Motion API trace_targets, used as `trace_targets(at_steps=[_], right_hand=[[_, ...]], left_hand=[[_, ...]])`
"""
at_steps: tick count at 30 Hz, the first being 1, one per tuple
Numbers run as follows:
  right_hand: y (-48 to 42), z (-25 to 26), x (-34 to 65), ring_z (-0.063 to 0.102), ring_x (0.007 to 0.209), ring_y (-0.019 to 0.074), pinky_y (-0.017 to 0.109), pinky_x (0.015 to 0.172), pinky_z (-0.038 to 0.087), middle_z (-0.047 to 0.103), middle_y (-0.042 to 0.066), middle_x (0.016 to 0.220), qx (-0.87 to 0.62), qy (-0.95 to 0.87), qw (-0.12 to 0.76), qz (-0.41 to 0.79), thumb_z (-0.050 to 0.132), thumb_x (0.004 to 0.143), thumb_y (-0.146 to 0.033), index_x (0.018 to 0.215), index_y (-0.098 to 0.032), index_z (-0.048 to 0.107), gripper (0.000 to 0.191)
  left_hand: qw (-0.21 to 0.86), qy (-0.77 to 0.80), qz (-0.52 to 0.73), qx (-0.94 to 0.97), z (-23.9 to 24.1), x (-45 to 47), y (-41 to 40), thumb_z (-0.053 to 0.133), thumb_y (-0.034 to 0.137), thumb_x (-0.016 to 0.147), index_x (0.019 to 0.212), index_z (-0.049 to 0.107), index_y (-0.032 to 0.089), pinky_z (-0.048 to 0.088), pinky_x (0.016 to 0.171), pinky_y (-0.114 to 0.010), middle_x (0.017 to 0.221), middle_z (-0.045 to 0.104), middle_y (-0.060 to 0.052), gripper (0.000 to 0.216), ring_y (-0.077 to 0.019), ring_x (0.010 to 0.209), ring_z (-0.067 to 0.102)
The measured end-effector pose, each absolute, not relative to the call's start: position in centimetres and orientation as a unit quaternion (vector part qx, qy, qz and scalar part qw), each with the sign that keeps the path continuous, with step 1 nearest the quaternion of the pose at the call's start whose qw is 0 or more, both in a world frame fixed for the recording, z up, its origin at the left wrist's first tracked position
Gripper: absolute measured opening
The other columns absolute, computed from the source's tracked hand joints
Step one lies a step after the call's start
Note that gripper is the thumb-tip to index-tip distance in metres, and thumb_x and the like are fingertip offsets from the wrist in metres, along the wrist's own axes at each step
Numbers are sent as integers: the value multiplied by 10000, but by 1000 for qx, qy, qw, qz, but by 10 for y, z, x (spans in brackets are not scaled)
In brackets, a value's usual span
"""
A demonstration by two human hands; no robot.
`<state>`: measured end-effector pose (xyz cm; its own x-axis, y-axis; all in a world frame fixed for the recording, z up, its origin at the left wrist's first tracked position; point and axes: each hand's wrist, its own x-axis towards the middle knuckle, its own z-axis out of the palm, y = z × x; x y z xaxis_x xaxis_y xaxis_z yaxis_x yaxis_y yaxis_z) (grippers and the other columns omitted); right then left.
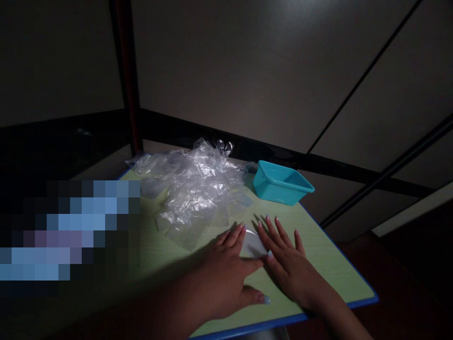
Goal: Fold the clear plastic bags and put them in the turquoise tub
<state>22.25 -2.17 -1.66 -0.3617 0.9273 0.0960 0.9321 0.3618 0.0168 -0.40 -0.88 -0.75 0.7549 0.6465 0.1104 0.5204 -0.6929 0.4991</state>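
Note:
A small whitish flat piece with a shiny edge lies on the table between my hands; its kind is not clear, as both hands partly cover it. My left hand rests at its left side, fingers stretched forward and thumb apart. On its right side my right hand lies palm down with fingers spread. The left index finger reaches close to the right thumb. Beyond my left hand lies a loose heap of clear plastic bags, crumpled and overlapping.
A turquoise plastic basin stands near the table's far right edge. The light green table has a blue rim. Dark-trimmed panels rise behind it. A pixelated patch hides part of the left side.

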Motion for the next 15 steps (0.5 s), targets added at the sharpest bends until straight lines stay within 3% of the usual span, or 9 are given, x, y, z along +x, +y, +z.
trace_targets(at_steps=[7,11,15], right_hand=[[-34,-13,230,46,1386,306,665,1042,65,52,69,1530,-540,-839,64,-34,271,942,-482,1470,-286,12,619],[-39,-6,229,119,1386,288,615,1075,39,105,41,1530,-455,-889,43,23,295,922,-529,1464,-308,121,610],[-38,-6,233,132,1389,257,530,1105,139,124,32,1531,-440,-893,66,69,293,928,-523,1456,-295,187,585]], left_hand=[[221,321,150,908,-10,-4,-10,469,673,810,1352,409,371,133,1097,-500,1522,-8,-62,623,-302,1379,-50],[219,317,149,911,-10,-5,-11,460,652,830,1352,406,374,141,1098,-490,1526,29,-60,593,-294,1382,-40],[208,318,136,915,-8,-5,-11,446,638,846,1379,372,339,138,1101,-492,1527,43,-75,616,-297,1381,-44]])
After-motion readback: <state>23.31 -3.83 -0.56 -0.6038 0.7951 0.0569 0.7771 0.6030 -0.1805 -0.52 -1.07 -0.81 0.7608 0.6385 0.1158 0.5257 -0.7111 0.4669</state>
